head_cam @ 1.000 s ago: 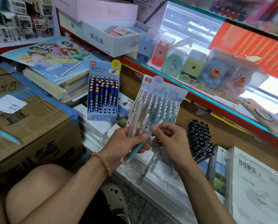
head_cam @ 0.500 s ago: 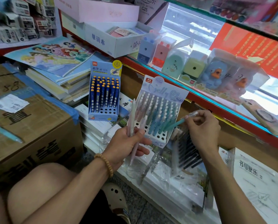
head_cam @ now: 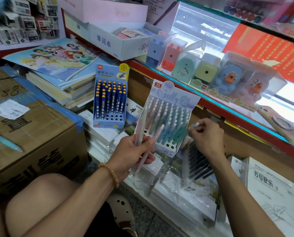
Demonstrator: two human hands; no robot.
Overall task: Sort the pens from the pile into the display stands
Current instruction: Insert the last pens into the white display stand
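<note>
We gripped two pale pink pens (head_cam: 141,134) in our left hand (head_cam: 134,153) before the pastel display stand (head_cam: 168,117), while our right hand (head_cam: 207,135) pinched a teal pen (head_cam: 185,134) at its right edge.

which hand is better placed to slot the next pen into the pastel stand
Right. The right hand already pinches a teal pen at the pastel stand; the left hand only grips spare pens.

Stationery shop, pen display stands (head_cam: 109,98), boxed pencil sharpeners (head_cam: 206,72) on glass counter (head_cam: 228,106), stacked notebooks (head_cam: 60,86)
</note>
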